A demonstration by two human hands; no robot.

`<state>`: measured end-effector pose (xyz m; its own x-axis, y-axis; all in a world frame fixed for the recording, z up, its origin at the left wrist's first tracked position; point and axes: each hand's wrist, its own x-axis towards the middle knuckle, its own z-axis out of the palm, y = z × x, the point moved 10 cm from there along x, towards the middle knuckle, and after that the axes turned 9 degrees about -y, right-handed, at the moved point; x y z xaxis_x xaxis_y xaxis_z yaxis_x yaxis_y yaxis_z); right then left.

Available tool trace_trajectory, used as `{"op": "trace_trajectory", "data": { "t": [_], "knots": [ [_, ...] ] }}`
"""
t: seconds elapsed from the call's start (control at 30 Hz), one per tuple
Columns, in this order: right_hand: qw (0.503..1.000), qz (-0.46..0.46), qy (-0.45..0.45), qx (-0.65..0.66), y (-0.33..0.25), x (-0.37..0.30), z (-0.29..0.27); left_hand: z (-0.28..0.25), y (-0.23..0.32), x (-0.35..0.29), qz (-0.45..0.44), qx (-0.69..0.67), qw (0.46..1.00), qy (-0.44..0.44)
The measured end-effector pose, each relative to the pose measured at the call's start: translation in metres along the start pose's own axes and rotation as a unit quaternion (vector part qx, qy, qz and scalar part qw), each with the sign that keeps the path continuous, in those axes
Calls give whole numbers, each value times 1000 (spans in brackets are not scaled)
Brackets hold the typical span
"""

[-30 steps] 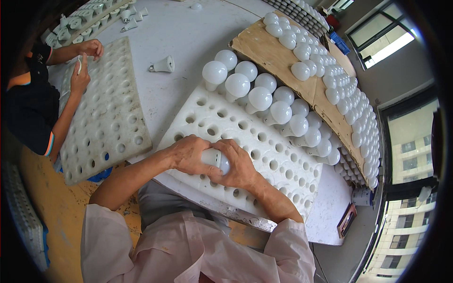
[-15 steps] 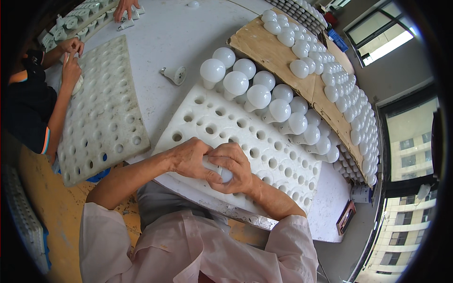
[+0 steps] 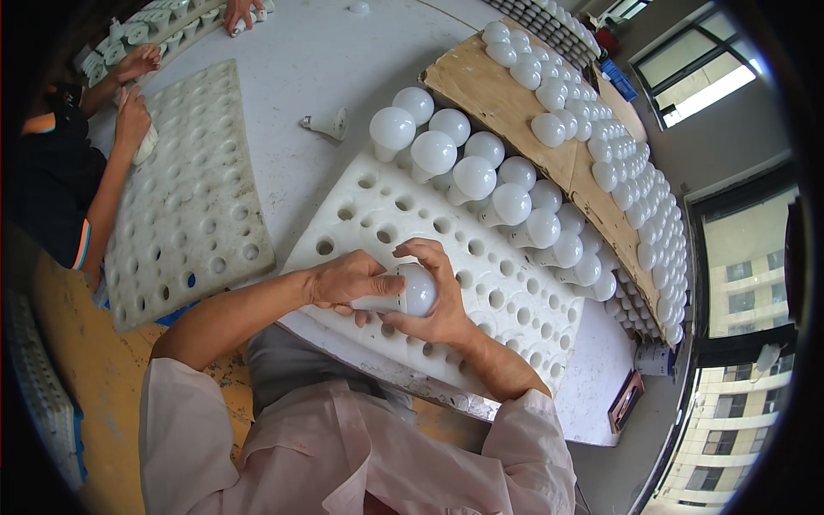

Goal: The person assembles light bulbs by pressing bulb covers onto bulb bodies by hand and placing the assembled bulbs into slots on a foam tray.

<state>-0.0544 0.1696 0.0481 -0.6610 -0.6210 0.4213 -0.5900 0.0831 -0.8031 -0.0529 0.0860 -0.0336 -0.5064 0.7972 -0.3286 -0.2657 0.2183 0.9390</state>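
Note:
A white light bulb [image 3: 419,289] lies sideways between my two hands, over the foam tray, its round dome to the right. My left hand [image 3: 352,279] grips it by the body, the thumb on top and the other fingers beneath. Around the dome curves my right hand [image 3: 442,296], with the thumb below and the fingers above. The lower end of the bulb is partly hidden by my left hand. Under both hands lies the white foam tray [image 3: 343,236], full of round holes. Several finished-looking bulbs [image 3: 433,153] stand in its far right rows.
A bulb housing without a dome [image 3: 327,124] lies on the table beyond the tray. To the left, a co-worker's hands [image 3: 133,116] hold a white cloth-like thing by a second foam tray [image 3: 184,189]. Cardboard [image 3: 481,90] bears many more bulbs at the right.
My hands have drawn apart around the bulb, uncovering its dome and body. My right fingers have spread wider. The co-worker's far hand has lifted from the other.

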Motion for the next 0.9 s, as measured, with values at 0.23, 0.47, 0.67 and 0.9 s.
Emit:
{"op": "trace_trajectory", "data": {
  "t": [0.23, 0.47, 0.67, 0.9],
  "knots": [
    [990, 140, -2, -34, 21, 4, -20, -24, -4, -22, 44, -131, 989, 50],
    [966, -39, 22, -255, -11, 89, -32, -145, 5, -79, 16, 48, 955, 292],
    [974, 7, -89, -210, 14, 123, 2, -215, 6, -77, 11, 172, 898, 404],
    [973, 28, -24, -229, 10, 134, -47, -282, 18, -50, -53, 300, 831, 466]
  ]
}}
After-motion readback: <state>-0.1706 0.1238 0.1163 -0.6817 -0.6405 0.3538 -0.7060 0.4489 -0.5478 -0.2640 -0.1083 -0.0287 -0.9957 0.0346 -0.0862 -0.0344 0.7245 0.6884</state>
